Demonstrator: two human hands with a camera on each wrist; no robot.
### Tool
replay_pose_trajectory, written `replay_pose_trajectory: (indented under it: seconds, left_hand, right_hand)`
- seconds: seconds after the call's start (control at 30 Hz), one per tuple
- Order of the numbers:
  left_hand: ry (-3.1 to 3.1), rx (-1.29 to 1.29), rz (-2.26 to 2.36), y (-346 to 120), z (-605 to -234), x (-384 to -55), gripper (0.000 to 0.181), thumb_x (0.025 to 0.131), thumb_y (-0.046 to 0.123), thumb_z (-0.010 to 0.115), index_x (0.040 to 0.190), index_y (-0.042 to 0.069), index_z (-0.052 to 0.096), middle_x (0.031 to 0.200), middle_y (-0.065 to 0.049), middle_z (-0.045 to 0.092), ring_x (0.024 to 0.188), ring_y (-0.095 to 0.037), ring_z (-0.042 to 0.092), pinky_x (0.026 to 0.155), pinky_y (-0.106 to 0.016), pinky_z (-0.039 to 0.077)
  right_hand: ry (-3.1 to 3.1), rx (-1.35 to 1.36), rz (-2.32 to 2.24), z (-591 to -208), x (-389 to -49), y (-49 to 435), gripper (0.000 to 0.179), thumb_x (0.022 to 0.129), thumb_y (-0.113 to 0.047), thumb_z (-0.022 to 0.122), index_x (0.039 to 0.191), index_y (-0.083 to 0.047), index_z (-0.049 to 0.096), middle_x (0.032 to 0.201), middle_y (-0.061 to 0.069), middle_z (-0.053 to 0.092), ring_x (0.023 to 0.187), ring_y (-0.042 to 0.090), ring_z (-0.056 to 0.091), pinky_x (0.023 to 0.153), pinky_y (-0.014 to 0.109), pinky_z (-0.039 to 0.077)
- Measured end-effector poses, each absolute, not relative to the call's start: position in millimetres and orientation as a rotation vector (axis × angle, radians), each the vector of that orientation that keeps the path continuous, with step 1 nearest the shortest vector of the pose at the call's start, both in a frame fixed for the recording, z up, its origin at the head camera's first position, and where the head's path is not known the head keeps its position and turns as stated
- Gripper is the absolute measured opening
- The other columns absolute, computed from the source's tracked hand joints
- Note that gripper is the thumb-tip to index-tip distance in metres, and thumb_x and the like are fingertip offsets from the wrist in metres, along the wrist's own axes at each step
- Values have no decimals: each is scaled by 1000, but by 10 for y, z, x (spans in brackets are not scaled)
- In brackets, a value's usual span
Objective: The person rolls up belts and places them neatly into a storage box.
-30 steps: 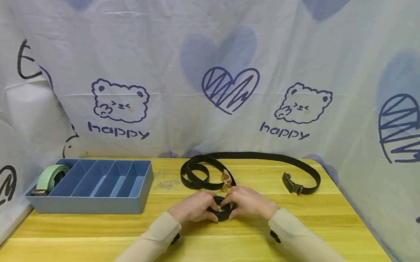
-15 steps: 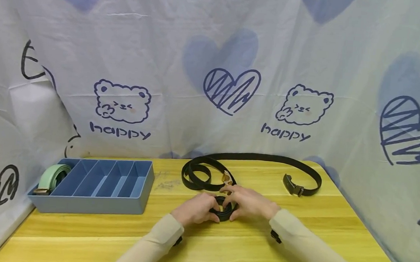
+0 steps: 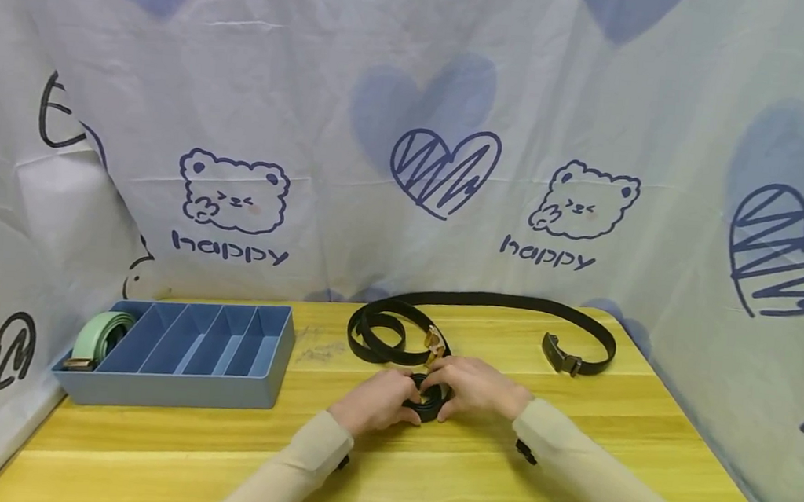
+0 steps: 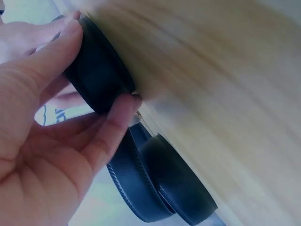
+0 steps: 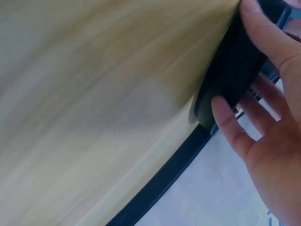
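A black belt [image 3: 429, 413], rolled into a tight coil, stands on edge on the wooden table between both hands. My left hand [image 3: 378, 400] grips its left side; in the left wrist view the fingers [image 4: 123, 109] press against the outer wrap of the coil [image 4: 101, 66]. From the right, my right hand [image 3: 479, 386] holds the same coil, some fingertips reaching into its centre. The right wrist view shows fingers [image 5: 225, 115] on the coil's smooth outer face [image 5: 235, 61]. Part of the roll is hidden by the fingers.
Just behind the hands lies a loosely looped black belt [image 3: 359, 342] with a gold buckle [image 3: 433, 343]. Another black belt [image 3: 497, 300] stretches along the back to a dark buckle [image 3: 561, 356]. At left, a blue divided tray [image 3: 171, 394] holds a rolled green belt [image 3: 93, 337].
Both hands stay at the coil with small finger shifts; the right fingers lift slightly, then settle back onto it. The other belts and the tray have not moved.
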State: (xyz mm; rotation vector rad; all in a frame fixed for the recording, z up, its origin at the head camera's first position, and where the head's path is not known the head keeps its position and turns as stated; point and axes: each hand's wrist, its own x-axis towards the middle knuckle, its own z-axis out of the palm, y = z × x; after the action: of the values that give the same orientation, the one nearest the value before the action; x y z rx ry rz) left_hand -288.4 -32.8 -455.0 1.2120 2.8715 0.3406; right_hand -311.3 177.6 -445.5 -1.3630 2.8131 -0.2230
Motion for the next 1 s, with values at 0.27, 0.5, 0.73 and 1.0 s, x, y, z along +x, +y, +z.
replay_pose_trajectory:
  seconds: [0.27, 0.5, 0.73, 1.0]
  left_hand:
    - [2873, 1201, 319, -391, -4533, -2893, 20, 89, 38, 75, 99, 21, 79, 104, 5, 74, 95, -11, 66, 80, -27, 55]
    - [2880, 1213, 309, -384, -4519, -2887, 17, 88, 39, 75, 93, 23, 80, 96, 10, 76, 92, -10, 64, 78, -25, 53]
    - [2871, 1265, 293, -403, -4520, -2881, 21, 90, 38, 75, 102, 22, 79, 123, -3, 71, 107, -17, 69, 90, -31, 56]
    - [2805, 1306, 361, -418, -4538, -2899, 26, 92, 33, 73, 114, 20, 78, 124, 0, 73, 130, -26, 60, 104, -36, 52]
  right_hand:
    - [2814, -1374, -225, -4438, -3159, 1750, 36, 72, -40, 89, 100, -19, 81, 132, 12, 67, 117, 27, 65, 98, 43, 54]
    - [2789, -1351, -266, -4497, -3165, 1761, 39, 76, -43, 86, 106, -21, 79, 136, 7, 62, 121, 25, 61, 102, 42, 51]
    - [2808, -1370, -270, -4486, -3174, 1751, 37, 73, -41, 89, 102, -19, 81, 135, 9, 66, 123, 27, 63, 103, 44, 51]
    - [2816, -1351, -266, -4522, -3145, 1694, 41, 73, -50, 87, 101, -22, 79, 131, 5, 64, 118, 21, 60, 102, 41, 51]
